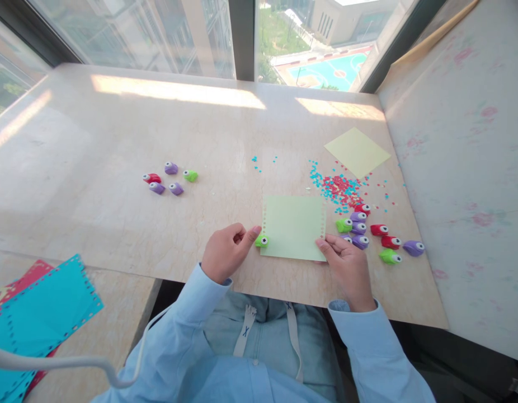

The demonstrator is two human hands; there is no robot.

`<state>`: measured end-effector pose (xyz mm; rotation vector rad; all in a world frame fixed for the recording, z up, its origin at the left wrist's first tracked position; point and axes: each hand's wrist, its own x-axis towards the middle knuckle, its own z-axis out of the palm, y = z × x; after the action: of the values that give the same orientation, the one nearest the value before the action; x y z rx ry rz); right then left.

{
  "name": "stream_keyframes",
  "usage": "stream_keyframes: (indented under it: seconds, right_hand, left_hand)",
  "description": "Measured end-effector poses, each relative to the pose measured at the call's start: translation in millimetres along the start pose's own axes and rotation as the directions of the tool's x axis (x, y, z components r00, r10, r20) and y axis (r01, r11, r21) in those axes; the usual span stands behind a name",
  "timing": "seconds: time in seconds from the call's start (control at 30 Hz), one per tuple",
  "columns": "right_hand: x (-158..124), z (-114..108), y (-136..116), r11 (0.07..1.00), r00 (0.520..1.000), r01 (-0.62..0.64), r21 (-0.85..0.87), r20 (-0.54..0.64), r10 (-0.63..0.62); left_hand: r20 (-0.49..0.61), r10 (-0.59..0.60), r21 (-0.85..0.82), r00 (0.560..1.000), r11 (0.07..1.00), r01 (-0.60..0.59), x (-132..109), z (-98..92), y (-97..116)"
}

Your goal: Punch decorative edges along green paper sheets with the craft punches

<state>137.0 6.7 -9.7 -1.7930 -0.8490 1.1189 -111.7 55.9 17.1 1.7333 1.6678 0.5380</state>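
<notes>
With the pale green sheet [293, 226] as the hub of the clock, blue sheets [41, 308] with notched edges overlap a red sheet [38, 271] between eight and nine o'clock, far out, and a white cable [66, 361] crosses in front of them. Between nine and ten o'clock five small punches [157, 188] sit loosely grouped: three purple, one red, one green. The left forearm, in a light blue sleeve [198, 302], rises from between seven and eight o'clock; the left hand [225, 253] is turned inward, its fingers curled and its thumb stretched toward three o'clock, the tip at a green punch [262, 241]. That punch sits on the sheet's left edge; whether the hand grips it or merely touches it cannot be told. The sheet lies in front of the person, small holes lining both its left and right sides. At four o'clock the right hand [347, 271] pinches its lower right corner, thumb on top and fingers bent beneath, the wrist angled inward from a forearm that comes up from five o'clock. Blue and red paper bits [340, 189] are scattered at two o'clock, below a pale yellow sheet [357, 152], and more red, green and purple punches [391, 242] cluster around three o'clock.
</notes>
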Motion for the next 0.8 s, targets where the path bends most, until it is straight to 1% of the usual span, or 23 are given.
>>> stream_keyframes:
  seconds: [0.1, 0.2, 0.4, 0.63, 0.8]
  right_hand:
    - [0, 1, -1, 1.0, 1.0, 0.001, 0.002, 0.002, -0.001]
    - [0, 2, 0, 1.0, 1.0, 0.008, 0.003, -0.004, -0.008]
    - [0, 3, 1, 1.0, 1.0, 0.021, 0.012, 0.0, -0.021]
    - [1, 3, 2, 0.999, 0.999, 0.034, 0.017, 0.012, -0.034]
    - [1, 2, 2, 0.999, 0.999, 0.039, 0.009, 0.011, -0.039]
  left_hand:
    - [0.074, -0.028, 0.17, 0.997, 0.985, 0.015, 9, 0.9, 5]
    - [0.11, -0.084, 0.244, 0.99, 0.968, 0.055, 15, 2.8, 8]
    - [0.142, -0.108, 0.288, 0.984, 0.956, 0.064, 18, 2.9, 11]
    - [0.176, -0.138, 0.249, 0.975, 0.964, 0.091, 14, 1.3, 13]
    - [0.182, -0.166, 0.316, 0.969, 0.943, 0.102, 13, 3.5, 15]
